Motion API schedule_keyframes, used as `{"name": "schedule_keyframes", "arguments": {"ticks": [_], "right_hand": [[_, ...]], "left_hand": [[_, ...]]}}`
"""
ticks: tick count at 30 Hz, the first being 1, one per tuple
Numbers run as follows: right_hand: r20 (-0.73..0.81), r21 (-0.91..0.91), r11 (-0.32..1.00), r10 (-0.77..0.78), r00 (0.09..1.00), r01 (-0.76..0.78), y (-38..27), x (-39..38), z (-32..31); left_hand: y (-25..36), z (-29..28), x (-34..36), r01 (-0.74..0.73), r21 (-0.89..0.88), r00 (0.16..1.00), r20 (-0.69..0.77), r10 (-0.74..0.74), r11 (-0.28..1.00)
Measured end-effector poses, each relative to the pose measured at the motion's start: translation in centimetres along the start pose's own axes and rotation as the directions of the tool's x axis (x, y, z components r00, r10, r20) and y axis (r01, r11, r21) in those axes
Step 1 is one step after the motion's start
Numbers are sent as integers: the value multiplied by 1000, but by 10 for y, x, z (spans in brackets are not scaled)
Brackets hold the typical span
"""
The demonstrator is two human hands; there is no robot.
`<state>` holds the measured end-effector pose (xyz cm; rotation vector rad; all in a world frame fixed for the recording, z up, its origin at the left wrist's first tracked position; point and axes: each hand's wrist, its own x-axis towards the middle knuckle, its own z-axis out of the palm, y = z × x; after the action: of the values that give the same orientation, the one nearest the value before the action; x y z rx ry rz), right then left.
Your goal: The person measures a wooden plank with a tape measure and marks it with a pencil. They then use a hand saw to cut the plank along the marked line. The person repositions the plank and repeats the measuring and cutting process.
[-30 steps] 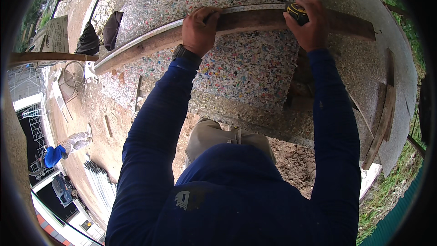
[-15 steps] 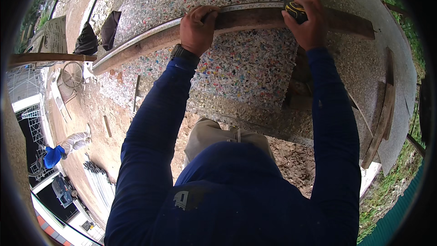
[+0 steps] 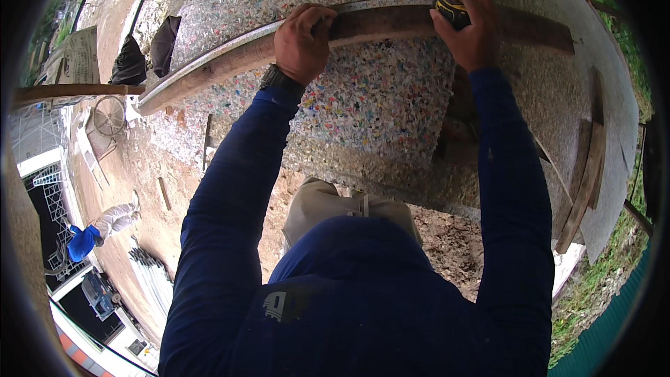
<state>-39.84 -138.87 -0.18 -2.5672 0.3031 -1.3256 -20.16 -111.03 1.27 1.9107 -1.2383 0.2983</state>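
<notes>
Outdoors, bare earth (image 3: 223, 136) is stretching leftward behind one worktop (image 3: 377, 105) speckled with coloured chips. Both blue-sleeved arms are reaching forward, the left slanting inward, the right rising almost straight, and the backs of both hands are facing up. One wooden beam (image 3: 391, 26) is lying crosswise over the worktop, passing beneath both hands, with one pale strip (image 3: 384, 2) running along its far edge. The left hand (image 3: 302, 42) is gripping the beam, its fingers curling over that edge; one dark watch (image 3: 277, 77) is circling its wrist. The right hand (image 3: 474, 31) is clasping one black-and-yellow tape measure (image 3: 453, 10) against the beam. At least two wooden planks (image 3: 590, 192) are resting at the right. Two dark bags (image 3: 130, 63) are hanging side by side at the left, and one person in blue (image 3: 84, 241) is bending over farther off.
</notes>
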Motion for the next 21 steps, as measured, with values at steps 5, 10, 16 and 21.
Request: {"name": "schedule_keyframes", "arguments": {"ticks": [5, 10, 16, 21], "right_hand": [[3, -14, 1000, -12, 1000, 12, 2, -1, -1], [-2, -7, 1000, -26, 1000, 26, 4, -1, -2], [12, -5, 1000, -8, 1000, 8, 3, 0, -2], [25, 4, 1000, 14, 1000, -14, 1, -6, -2]], "left_hand": [[-1, -4, -2, 37, -8, 995, 95, -36, 999], [-8, -15, -6, 133, -204, 981, 167, -100, 970], [-7, -10, -2, 145, -186, 989, 52, -138, 972], [3, -10, -3, 166, -150, 986, 57, -159, 975]]}}
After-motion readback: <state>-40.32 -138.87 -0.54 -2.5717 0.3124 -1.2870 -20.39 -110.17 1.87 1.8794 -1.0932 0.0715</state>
